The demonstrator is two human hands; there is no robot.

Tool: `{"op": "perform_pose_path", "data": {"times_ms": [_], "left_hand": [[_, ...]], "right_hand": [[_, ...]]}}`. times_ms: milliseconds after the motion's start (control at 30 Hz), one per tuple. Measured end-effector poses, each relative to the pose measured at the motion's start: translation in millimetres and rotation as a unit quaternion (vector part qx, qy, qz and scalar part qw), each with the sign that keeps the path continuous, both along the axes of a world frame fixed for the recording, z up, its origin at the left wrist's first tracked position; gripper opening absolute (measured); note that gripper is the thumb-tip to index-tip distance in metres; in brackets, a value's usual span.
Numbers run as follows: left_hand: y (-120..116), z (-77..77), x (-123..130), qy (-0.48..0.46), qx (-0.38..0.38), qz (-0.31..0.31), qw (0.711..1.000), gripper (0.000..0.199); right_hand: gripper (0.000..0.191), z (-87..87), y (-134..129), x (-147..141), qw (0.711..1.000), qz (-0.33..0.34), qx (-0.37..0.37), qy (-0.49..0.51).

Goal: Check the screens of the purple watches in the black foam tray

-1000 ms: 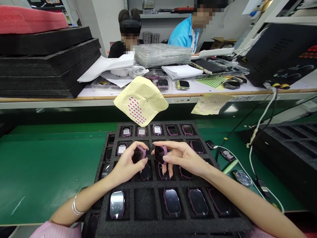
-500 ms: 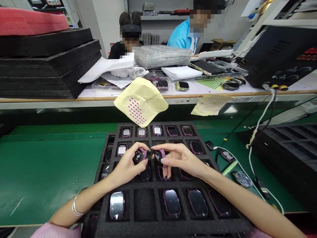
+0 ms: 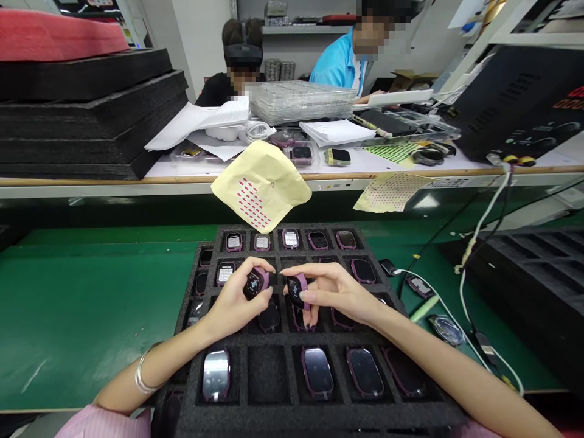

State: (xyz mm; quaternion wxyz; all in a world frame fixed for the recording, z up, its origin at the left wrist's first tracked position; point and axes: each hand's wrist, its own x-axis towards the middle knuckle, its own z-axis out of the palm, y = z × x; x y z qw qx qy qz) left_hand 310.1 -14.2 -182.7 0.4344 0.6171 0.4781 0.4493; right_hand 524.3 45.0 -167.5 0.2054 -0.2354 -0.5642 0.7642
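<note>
**Two purple-rimmed watches, one per hand, up over the black foam tray!**

Here we are with the left watch (image 3: 256, 283) and the right watch (image 3: 297, 291), glossy dark faces, small light graphics showing, too tiny for us to read. They're side by side but apart, both tilted. Our left hand (image 3: 236, 299) pinches its watch between thumb and fingers, wrist angled in from the left; our right hand (image 3: 337, 292) grips the other by its purple edge, index finger stretched along the top, the lower fingers curled beneath.

Right below, the foam tray (image 3: 274, 412), matte and grainy, cut into rectangular pockets, with rounded-corner watches (image 3: 318, 371) lying in them. Some in the far rows show white grids, the text too small for us.

Beyond the tray, a creased yellow sheet (image 3: 262, 185) hangs at the shelf edge (image 3: 173, 180), rows of little red arrow-like marks across it. Up on the shelf we've got clear plastic trays (image 3: 301, 100), stacked, and loose white papers (image 3: 337, 132). Far right, a black box (image 3: 515, 103) carries red characters, cut off at the frame. Left, black foam slabs (image 3: 86, 115) sit under a red foam block (image 3: 59, 36). Two people are behind the shelf, one in a blue top (image 3: 335, 61).
</note>
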Motion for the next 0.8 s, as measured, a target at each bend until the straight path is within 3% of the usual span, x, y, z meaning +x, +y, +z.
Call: {"op": "perform_pose_path", "data": {"times_ms": [200,800], "left_hand": [[0.8,0.3,1.8,0.001,0.003,-0.002,1.000,0.021],[0.7,-0.2,0.7,0.008,-0.011,-0.011,1.000,0.015]], "right_hand": [[0.048,-1.2,0.2,0.2,1.000,0.022,0.006,-0.017],[0.045,4.0,-0.1,1.1,1.000,-0.005,0.015,-0.016]]}}
